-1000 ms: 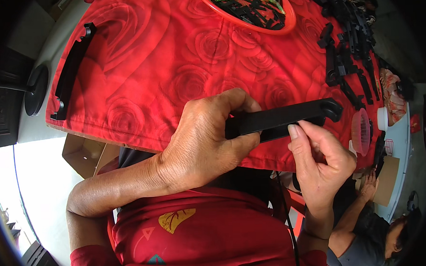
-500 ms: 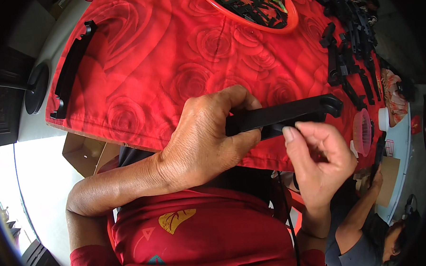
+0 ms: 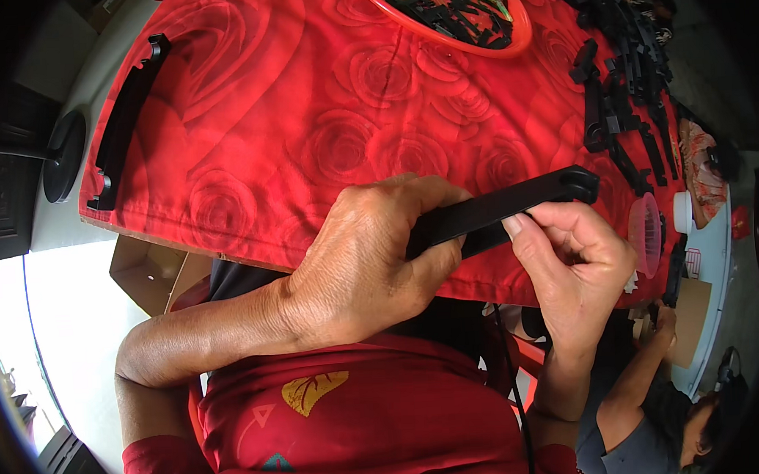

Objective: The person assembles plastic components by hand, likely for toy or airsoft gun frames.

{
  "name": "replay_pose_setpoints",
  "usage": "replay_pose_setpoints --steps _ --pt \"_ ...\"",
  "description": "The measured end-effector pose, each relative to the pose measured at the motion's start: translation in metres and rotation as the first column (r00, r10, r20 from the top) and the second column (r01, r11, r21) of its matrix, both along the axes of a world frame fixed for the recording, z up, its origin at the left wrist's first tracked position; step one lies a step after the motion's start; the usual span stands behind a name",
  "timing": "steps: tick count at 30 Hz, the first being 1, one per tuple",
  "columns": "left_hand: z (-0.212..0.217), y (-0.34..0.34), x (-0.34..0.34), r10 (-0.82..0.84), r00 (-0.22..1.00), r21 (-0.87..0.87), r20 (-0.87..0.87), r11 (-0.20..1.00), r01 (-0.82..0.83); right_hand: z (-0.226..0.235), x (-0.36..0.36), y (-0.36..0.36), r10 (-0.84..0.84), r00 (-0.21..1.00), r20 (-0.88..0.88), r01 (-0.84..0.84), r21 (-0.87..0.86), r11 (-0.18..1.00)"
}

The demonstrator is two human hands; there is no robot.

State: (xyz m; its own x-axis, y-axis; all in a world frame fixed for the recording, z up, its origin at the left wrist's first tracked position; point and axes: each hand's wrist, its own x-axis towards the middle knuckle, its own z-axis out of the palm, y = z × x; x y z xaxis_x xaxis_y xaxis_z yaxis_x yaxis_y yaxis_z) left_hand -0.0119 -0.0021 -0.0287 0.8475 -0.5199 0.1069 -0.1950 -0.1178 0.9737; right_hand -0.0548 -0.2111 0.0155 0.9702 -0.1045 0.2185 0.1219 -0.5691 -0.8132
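A long black plastic bar with a notched, hooked end slants up to the right above the table's near edge. My left hand is closed round its left end, thumb in front and fingers over the top. At the bar's lower edge, toward the hooked end, my right hand is closed with thumb and forefinger pinched together. Whatever may lie between those fingertips is hidden. Another black bar of similar shape lies at the table's left edge.
A red rose-patterned cloth covers the table. At the back, a red basin holds black and green pieces. Black parts are heaped along the right side, near a pink basket. A co-worker's arm reaches in at lower right.
The bar has turned slightly in my left hand, so its underside shows less. My right fingertips have moved up a little, closer against its lower edge. The co-worker's hand has shifted slightly.
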Motion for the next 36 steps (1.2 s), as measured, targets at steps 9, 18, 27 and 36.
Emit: replay_pose_setpoints --steps 9,18,27,36 --pt "-0.002 0.003 0.002 -0.027 0.999 0.012 -0.022 1.000 0.028 -0.005 0.005 0.005 -0.031 0.997 -0.065 0.035 0.061 0.998" --pt "-0.007 0.001 -0.001 -0.007 1.000 -0.046 -0.019 0.999 0.006 0.002 0.006 0.004 -0.030 0.984 -0.175 0.030 -0.007 1.000" --pt "-0.006 0.000 0.003 -0.030 0.991 0.136 -0.131 0.990 0.048 -0.005 0.006 0.009 -0.025 0.988 -0.153 0.040 0.093 0.995" --pt "-0.007 -0.003 0.002 -0.058 0.980 0.061 -0.189 0.996 0.071 -0.009 0.015 -0.002 0.010 0.966 -0.257 0.022 0.119 0.993"
